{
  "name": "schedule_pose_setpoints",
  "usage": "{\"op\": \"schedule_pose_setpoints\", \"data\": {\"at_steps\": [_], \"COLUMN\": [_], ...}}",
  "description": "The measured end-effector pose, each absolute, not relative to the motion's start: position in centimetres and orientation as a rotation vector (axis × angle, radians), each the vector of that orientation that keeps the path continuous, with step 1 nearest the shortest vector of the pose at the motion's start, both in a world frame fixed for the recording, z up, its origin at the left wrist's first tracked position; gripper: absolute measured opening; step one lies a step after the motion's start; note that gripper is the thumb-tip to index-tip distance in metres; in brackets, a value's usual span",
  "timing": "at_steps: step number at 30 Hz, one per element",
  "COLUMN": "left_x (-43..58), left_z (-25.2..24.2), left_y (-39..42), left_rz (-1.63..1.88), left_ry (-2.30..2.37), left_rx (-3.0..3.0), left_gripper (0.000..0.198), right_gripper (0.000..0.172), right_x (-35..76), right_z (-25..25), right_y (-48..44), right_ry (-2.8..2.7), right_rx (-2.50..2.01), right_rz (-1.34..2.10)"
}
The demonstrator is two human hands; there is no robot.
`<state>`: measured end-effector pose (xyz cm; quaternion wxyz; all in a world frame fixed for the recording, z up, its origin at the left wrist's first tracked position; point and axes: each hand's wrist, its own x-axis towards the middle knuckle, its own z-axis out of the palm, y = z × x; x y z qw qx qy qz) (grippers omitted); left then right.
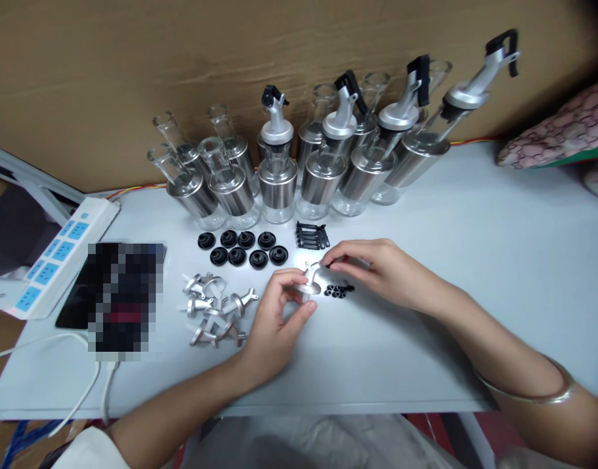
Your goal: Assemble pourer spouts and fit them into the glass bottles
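Observation:
My left hand (278, 314) is closed around a silver metal pourer spout (309, 284), holding it just above the white table (426, 273). My right hand (372, 268) pinches a small black part at the tip of that spout. A little cluster of small black rings (339, 290) lies right under my right fingers. A pile of several more silver spouts (215, 309) rests to the left of my left hand.
Several glass-and-steel oil bottles (277, 185) stand in rows at the back, some with spouts fitted. Black rubber stoppers (243, 248) and a stack of black lever caps (311, 236) lie in front of them. A power strip (55, 254) and a phone (116, 296) are at the left.

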<state>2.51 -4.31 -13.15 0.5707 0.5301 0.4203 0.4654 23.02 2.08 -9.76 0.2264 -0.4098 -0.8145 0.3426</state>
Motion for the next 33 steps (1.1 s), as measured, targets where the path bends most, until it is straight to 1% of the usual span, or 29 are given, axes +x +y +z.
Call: {"op": "schedule_pose_setpoints", "data": {"at_steps": [4, 6, 8, 12, 16, 19, 22, 33], "left_x": [2.6, 2.7, 2.8, 2.7, 2.6, 2.5, 2.6, 2.4], "left_z": [-12.9, -12.8, -12.7, -12.8, -13.1, -13.2, -13.2, -13.1], "left_y": [-4.3, -4.4, -4.4, -4.4, -4.3, -4.3, -4.3, -4.3], "left_rz": [1.074, 1.058, 1.06, 1.076, 1.081, 1.068, 1.062, 1.059], "left_ry": [0.977, 0.96, 0.96, 0.991, 1.002, 1.009, 0.999, 1.018], "left_rx": [1.144, 1.082, 1.05, 1.057, 1.119, 1.154, 1.172, 1.208], "left_gripper": [0.024, 0.025, 0.025, 0.027, 0.028, 0.028, 0.027, 0.029], "right_gripper": [0.023, 0.025, 0.022, 0.007, 0.015, 0.016, 0.022, 0.026], "right_x": [22.6, 22.2, 21.8, 21.3, 21.0, 20.9, 20.9, 21.0], "right_z": [-9.5, -9.7, -9.9, -10.1, -9.7, -9.7, -9.9, -9.4], "right_y": [1.7, 1.4, 1.2, 0.9, 0.5, 0.2, 0.1, 0.0], "right_ry": [-2.102, -2.012, -1.888, -1.743, -1.796, -1.797, -1.772, -1.897], "right_rx": [-1.049, -1.06, -1.098, -1.054, -1.004, -1.065, -1.106, -1.08], "right_rz": [0.759, 0.733, 0.779, 0.848, 0.781, 0.744, 0.75, 0.643]}}
